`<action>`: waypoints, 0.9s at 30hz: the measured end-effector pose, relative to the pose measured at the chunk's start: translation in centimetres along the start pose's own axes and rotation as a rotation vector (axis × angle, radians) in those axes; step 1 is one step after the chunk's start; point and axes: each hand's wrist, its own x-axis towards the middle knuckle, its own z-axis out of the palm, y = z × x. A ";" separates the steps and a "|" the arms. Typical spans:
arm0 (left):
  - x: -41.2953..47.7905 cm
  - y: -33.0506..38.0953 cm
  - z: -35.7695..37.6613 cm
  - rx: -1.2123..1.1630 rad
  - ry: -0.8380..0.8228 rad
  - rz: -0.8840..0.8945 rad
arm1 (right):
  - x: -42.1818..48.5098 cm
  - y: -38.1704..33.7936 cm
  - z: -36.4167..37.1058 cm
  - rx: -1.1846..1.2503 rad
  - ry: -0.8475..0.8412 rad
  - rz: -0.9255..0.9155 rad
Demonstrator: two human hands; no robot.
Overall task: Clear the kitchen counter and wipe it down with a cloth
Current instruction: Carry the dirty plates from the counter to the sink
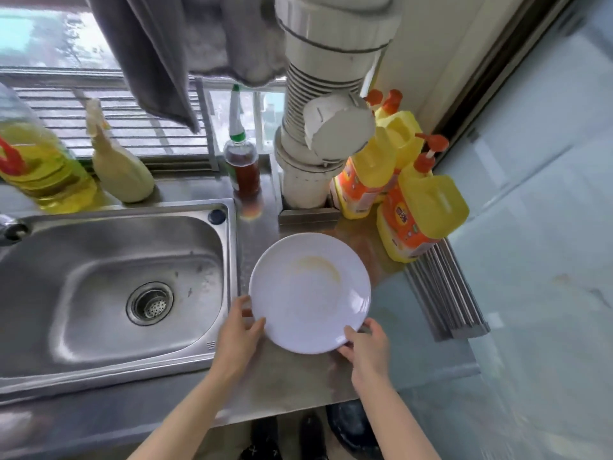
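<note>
Plate [310, 293] might slip, don't you think? It's held only by the near rim.

Yes. The left hand [238, 330] pinches the rim on the sink [99, 277] side and the right hand [368, 350] pinches it nearer the front, each with a thumb on top. The far edge has no support, so it could tip and knock the worktop [298, 380].

And the yellow bottles [421, 210]?

They stand near the far rim, so a swing to the right could hit them.

How does it look?

It's white, round and shallow, with a faint yellowish ring of residue in the middle, so it's greasy, I'd guess. It's over the worktop just right of the sink. I can't tell whether it's lifted or resting.
</note>
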 end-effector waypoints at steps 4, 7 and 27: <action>-1.0 -1.6 -3.3 -0.234 0.145 -0.166 | -1.1 -0.8 3.6 -0.121 -0.166 -0.054; -2.2 -2.7 -6.0 -0.315 0.284 -0.211 | -1.9 -0.5 7.0 -0.187 -0.290 -0.055; -3.6 -16.8 -16.9 0.532 0.455 -0.321 | 0.6 12.4 30.3 -0.559 -0.446 -0.068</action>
